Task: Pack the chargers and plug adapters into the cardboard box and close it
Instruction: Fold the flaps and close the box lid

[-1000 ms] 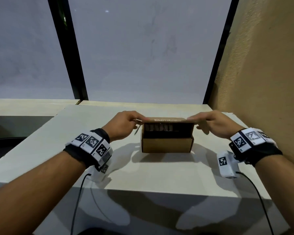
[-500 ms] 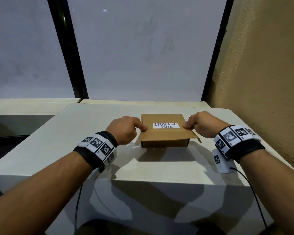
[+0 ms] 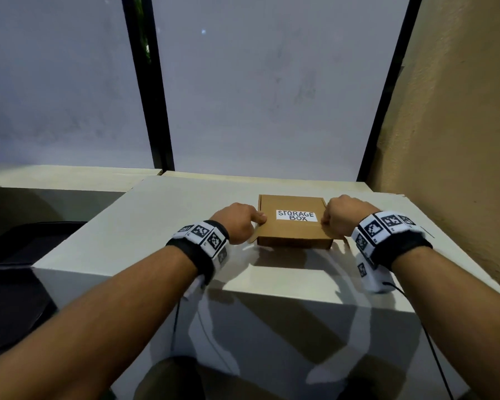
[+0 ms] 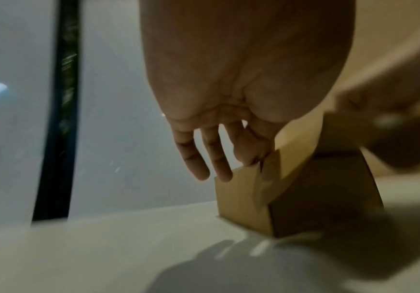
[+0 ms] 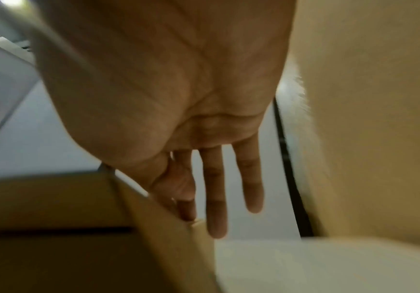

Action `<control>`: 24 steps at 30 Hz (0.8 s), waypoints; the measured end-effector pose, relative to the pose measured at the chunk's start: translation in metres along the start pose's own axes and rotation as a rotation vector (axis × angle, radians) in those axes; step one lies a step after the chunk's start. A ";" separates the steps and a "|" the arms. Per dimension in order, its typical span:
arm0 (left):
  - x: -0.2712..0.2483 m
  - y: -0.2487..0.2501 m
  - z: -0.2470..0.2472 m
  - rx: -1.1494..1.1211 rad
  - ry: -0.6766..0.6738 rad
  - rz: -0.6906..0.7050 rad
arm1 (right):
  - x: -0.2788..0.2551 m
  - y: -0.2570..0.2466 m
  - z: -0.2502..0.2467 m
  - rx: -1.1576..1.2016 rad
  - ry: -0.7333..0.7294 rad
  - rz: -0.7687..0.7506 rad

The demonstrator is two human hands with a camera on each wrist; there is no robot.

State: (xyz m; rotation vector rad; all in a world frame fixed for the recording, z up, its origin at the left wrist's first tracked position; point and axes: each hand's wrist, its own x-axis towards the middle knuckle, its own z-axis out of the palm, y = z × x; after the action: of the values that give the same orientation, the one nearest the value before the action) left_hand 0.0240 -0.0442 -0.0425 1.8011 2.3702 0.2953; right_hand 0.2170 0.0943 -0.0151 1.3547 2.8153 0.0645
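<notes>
The box sits on the table, near its far edge, with the lid lowered flat over the body. The chargers and adapters are not visible; they are presumably inside.

The left hand is at the box's left edge. In the left wrist view its thumb and forefinger pinch the side flap at the box's near corner, while the other fingers hang straight and free beside the box. The right hand mirrors this at the right edge: thumb and forefinger grip the right flap, and the remaining fingers extend straight past it, holding nothing.

Judged state: closing is almost done; the side flaps are not yet tucked. A dark gap under the lid's front edge, seen in the right wrist view, suggests the lid is not fully seated.

Possible faults:
- A flap may buckle or crease if pushed against the box wall instead of into the slot.
- Uneven pressure from one hand may slide or rotate the light box on the smooth table.
- Contents standing too high may hold the lid up and let it spring open on release.
- A flap left outside the wall would leave the box unlatched.

Markings: a white label on the lid reads "STORAGE BOX" in black hand-lettered capitals. No brand is visible. The wristbands carry black-and-white square marker patterns, not text.
</notes>
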 end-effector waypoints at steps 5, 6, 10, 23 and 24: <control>-0.012 0.008 0.006 -0.421 0.146 -0.218 | -0.014 0.012 0.013 0.427 -0.008 0.114; -0.014 0.008 0.012 -0.452 0.140 -0.236 | -0.017 0.012 0.015 0.482 -0.003 0.139; -0.014 0.005 0.035 -0.615 0.106 -0.271 | -0.022 0.009 0.025 0.604 0.005 0.196; -0.010 0.003 0.046 -0.592 0.095 -0.290 | -0.027 0.002 0.034 0.728 -0.039 0.245; -0.010 0.003 0.046 -0.583 0.086 -0.288 | -0.027 0.002 0.034 0.790 -0.062 0.257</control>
State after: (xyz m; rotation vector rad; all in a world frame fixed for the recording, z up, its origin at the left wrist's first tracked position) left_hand 0.0403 -0.0503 -0.0866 1.1892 2.2302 0.9221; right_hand 0.2372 0.0754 -0.0494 1.7654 2.6757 -1.1656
